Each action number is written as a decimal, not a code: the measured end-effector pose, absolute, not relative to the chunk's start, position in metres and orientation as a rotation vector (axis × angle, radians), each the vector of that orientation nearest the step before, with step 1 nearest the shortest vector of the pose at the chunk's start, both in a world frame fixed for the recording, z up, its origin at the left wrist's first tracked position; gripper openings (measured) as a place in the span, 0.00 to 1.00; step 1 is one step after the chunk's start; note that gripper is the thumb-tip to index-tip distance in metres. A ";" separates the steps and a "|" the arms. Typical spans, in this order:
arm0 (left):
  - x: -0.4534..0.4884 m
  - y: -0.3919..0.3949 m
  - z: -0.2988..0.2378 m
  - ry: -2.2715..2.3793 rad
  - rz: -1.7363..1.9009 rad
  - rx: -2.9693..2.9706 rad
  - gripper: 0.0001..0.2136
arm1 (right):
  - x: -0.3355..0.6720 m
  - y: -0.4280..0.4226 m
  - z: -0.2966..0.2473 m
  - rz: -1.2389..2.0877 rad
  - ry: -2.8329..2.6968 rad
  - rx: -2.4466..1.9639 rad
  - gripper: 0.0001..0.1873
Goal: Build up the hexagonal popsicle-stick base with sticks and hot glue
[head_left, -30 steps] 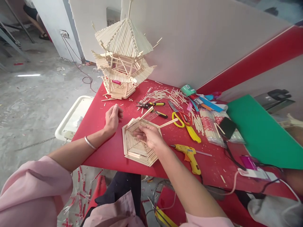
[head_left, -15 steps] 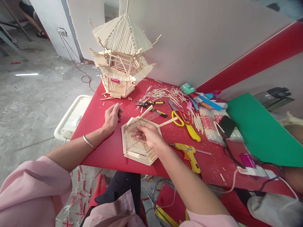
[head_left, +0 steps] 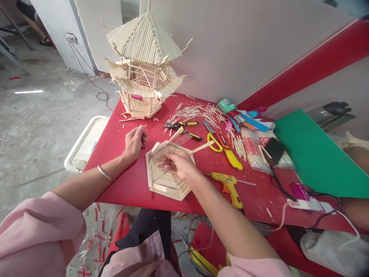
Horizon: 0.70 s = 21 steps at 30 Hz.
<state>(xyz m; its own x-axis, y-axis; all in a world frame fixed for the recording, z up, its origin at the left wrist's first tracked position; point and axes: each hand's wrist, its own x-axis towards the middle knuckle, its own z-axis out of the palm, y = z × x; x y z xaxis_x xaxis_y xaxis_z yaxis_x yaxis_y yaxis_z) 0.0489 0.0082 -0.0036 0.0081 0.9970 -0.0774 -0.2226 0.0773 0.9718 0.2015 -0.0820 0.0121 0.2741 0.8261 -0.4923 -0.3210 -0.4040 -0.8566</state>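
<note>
A flat hexagonal panel of wooden sticks [head_left: 161, 181] lies on the red table [head_left: 123, 188] in front of me. My right hand [head_left: 178, 164] rests on its upper part, fingers pinched on a stick at the panel's top edge. Two longer sticks [head_left: 201, 147] jut from that edge toward the right. My left hand [head_left: 134, 141] lies loosely curled on the table just left of the panel, holding nothing I can see; a bangle is on that wrist. A tall stick pagoda model [head_left: 142, 67] stands at the table's far left.
A yellow glue gun [head_left: 229, 184] lies right of the panel. Pliers [head_left: 183, 129], yellow scissors [head_left: 223, 148], loose sticks, stick packets [head_left: 253, 152], a phone [head_left: 273, 150] and a green sheet [head_left: 319, 157] fill the right side. A white tray [head_left: 83, 144] sits beside the table's left edge.
The view has shifted slightly; my hands and the panel stay almost as they were, with the right fingers still on the panel's top edge.
</note>
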 end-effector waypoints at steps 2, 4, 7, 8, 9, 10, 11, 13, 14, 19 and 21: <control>0.049 0.008 -0.004 1.085 1.250 0.985 0.21 | 0.202 -0.082 0.016 1.450 -0.447 -1.536 0.10; 0.049 0.009 -0.004 1.086 1.251 0.986 0.21 | 0.201 -0.081 0.020 1.496 -0.409 -1.572 0.10; 0.049 0.009 -0.004 1.079 1.250 0.986 0.21 | 0.200 -0.081 0.024 1.503 -0.379 -1.605 0.10; 0.049 0.009 -0.004 1.077 1.249 0.985 0.21 | 0.199 -0.081 0.025 1.502 -0.373 -1.614 0.11; 0.049 0.009 -0.004 1.075 1.248 0.984 0.21 | 0.199 -0.080 0.026 1.500 -0.368 -1.623 0.11; 0.049 0.009 -0.004 1.074 1.247 0.983 0.21 | 0.198 -0.080 0.027 1.497 -0.366 -1.631 0.11; 0.049 0.009 -0.004 1.074 1.246 0.982 0.21 | 0.198 -0.080 0.028 1.495 -0.364 -1.636 0.12; 0.049 0.009 -0.004 1.075 1.242 0.981 0.21 | 0.197 -0.080 0.030 1.493 -0.364 -1.644 0.13; 0.049 0.009 -0.004 1.076 1.240 0.980 0.21 | 0.196 -0.080 0.031 1.492 -0.364 -1.646 0.13; 0.049 0.009 -0.004 1.082 1.236 0.977 0.21 | 0.196 -0.080 0.033 1.493 -0.367 -1.660 0.13; 0.049 0.009 -0.004 1.086 1.231 0.978 0.21 | 0.196 -0.080 0.033 1.499 -0.368 -1.666 0.12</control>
<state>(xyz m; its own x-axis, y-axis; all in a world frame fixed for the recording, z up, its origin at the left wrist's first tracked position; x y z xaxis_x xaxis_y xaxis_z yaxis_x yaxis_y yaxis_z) 0.0488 0.0086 -0.0040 0.0153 0.9953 -0.0957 -0.2192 0.0968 0.9709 0.1956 -0.0802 0.0333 0.2401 0.7000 -0.6725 -0.3090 -0.6016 -0.7366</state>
